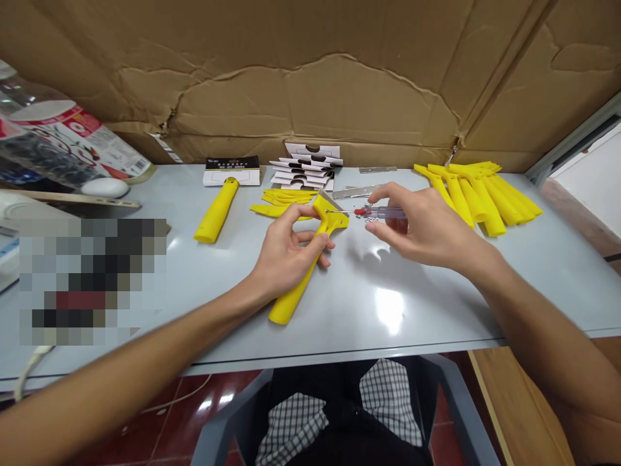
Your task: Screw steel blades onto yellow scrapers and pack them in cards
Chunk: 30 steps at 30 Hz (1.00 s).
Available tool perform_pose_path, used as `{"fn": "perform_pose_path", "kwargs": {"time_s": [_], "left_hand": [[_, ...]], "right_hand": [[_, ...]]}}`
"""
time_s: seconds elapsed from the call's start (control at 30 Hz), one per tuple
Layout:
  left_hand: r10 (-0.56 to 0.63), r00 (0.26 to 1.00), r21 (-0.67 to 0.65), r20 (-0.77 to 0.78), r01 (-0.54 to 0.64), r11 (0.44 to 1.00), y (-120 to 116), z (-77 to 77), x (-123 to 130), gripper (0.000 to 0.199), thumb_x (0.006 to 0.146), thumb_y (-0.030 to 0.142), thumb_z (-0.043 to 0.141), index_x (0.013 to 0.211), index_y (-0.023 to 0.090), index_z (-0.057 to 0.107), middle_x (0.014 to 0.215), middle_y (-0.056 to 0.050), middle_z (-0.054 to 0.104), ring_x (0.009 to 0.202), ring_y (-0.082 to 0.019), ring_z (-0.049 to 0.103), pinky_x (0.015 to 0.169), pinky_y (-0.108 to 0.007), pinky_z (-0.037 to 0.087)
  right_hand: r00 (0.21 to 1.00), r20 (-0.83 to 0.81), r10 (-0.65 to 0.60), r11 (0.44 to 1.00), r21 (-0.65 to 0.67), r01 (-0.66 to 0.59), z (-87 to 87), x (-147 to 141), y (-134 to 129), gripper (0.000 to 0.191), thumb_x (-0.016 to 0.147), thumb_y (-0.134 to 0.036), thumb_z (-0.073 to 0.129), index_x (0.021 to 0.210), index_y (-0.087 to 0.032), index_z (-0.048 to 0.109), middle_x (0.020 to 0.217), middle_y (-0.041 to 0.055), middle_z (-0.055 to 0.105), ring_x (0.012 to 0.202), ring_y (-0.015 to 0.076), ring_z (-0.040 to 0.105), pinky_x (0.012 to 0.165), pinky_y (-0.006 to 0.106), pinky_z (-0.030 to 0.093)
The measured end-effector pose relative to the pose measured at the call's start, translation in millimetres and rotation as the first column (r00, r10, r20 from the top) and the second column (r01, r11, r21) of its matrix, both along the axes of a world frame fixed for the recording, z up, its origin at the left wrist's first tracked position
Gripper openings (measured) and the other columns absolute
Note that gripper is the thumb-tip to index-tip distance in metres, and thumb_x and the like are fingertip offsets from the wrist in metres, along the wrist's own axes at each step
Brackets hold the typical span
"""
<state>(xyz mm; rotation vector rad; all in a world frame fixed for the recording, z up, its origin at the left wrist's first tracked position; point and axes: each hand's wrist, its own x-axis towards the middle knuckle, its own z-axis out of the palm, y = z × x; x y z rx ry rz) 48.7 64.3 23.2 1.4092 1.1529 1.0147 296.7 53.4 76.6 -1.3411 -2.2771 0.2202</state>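
Note:
My left hand (294,249) is wrapped round a yellow scraper handle (292,298), its wide head tilted up to the right with a metal blade (330,200) along the top edge. A screwdriver (385,212) with a clear handle is in my right hand (417,223), between thumb and fingers. Its thin shaft points left and its tip meets the scraper head. Small shiny screws (372,219) lie by my right fingertips. Beyond my hands are flat yellow pieces (286,196) and loose metal blades (356,191).
Yellow handles (490,194) lie piled at the right, and a single one (217,210) at the left. Behind are a black-and-white card (231,172) and folded white cards (305,169). A large bottle (92,139) and a pixelated area are at left. Cardboard (310,97) stands along the back.

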Motion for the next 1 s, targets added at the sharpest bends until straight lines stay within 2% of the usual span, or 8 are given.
{"fn": "perform_pose_path", "kwargs": {"time_s": [0.1,0.27,0.4,0.57,0.73,0.8,0.9,1.0], "left_hand": [[-0.017,1.0,0.009,0.013,0.017,1.0,0.5,-1.8,-0.1,0.036,0.083,0.024,0.08,0.108,0.024,0.054,0.112,-0.007,0.075,0.071,-0.019,0.079,0.055,-0.03,0.062],[-0.012,1.0,0.033,0.004,0.012,0.999,-0.7,-1.8,0.1,0.036,0.083,0.026,0.079,0.108,0.023,0.053,0.119,-0.009,0.074,0.073,-0.019,0.079,0.056,-0.03,0.063],[-0.004,1.0,0.033,-0.007,0.005,0.999,-2.0,0.5,-0.1,0.036,0.083,0.025,0.078,0.109,0.024,0.053,0.112,-0.007,0.075,0.072,-0.019,0.079,0.056,-0.03,0.063],[-0.014,1.0,0.048,-0.002,0.014,0.999,-2.4,0.0,-0.8,0.037,0.084,0.027,0.08,0.109,0.023,0.054,0.112,-0.008,0.075,0.073,-0.019,0.079,0.056,-0.03,0.063],[-0.004,1.0,0.061,-0.013,0.005,0.998,-2.5,-1.6,-1.1,0.035,0.085,0.027,0.08,0.11,0.023,0.055,0.109,-0.007,0.075,0.071,-0.019,0.078,0.056,-0.031,0.063],[-0.009,1.0,0.045,-0.009,0.01,0.999,-1.3,-2.1,-1.4,0.035,0.085,0.026,0.08,0.11,0.024,0.055,0.099,-0.004,0.074,0.065,-0.018,0.077,0.056,-0.032,0.063],[-0.042,0.999,-0.004,0.0,0.042,0.999,1.9,-2.1,-2.5,0.035,0.085,0.023,0.079,0.111,0.024,0.056,0.086,0.0,0.073,0.058,-0.018,0.074,0.056,-0.033,0.062],[-0.056,0.998,-0.041,0.027,0.058,0.997,5.1,-1.1,-4.2,0.035,0.084,0.021,0.078,0.112,0.024,0.057,0.091,0.0,0.075,0.058,-0.018,0.075,0.057,-0.032,0.061]], "right_hand": [[1.0,0.004,0.002,0.998,0.057,-0.002,-0.5,0.6,-0.3,0.021,0.101,-0.034,0.066,0.115,-0.021,0.076,0.081,0.0045,0.077,0.07,0.0217,0.064,0.068,0.033,0.038],[1.0,0.002,0.006,0.999,0.042,-0.006,-2.6,-2.5,-0.4,0.024,0.103,-0.033,0.061,0.108,-0.019,0.08,0.071,0.0031,0.071,0.062,0.0196,0.059,0.068,0.034,0.037],[0.997,-0.082,0.011,1.0,-0.024,-0.013,-3.7,-4.0,2.0,0.029,0.105,-0.038,0.06,0.102,-0.019,0.082,0.067,0.0009,0.067,0.062,0.0172,0.055,0.073,0.035,0.039],[0.981,-0.191,-0.043,0.981,-0.194,0.005,2.4,-3.6,3.0,0.029,0.104,-0.038,0.063,0.092,-0.018,0.079,0.066,0.0014,0.068,0.059,0.0169,0.059,0.067,0.035,0.043],[0.969,-0.232,-0.084,0.912,-0.41,-0.019,7.7,-2.7,1.9,0.027,0.105,-0.04,0.063,0.092,-0.02,0.074,0.06,-0.0009,0.067,0.045,0.0157,0.059,0.054,0.033,0.042],[0.976,-0.203,-0.073,0.917,-0.398,-0.015,6.5,-3.4,0.6,0.022,0.105,-0.038,0.063,0.097,-0.02,0.073,0.061,-0.0009,0.068,0.048,0.0166,0.061,0.057,0.033,0.044],[0.989,-0.145,0.023,0.942,-0.327,-0.07,2.0,-4.6,-1.1,0.026,0.104,-0.031,0.061,0.125,-0.021,0.072,0.068,-0.002,0.073,0.055,0.0178,0.062,0.065,0.034,0.047],[0.993,-0.08,0.09,0.958,-0.265,-0.108,-3.2,-4.2,-0.1,0.033,0.102,-0.025,0.058,0.131,-0.022,0.074,0.077,-0.0011,0.077,0.063,0.0184,0.065,0.074,0.035,0.047]]}}
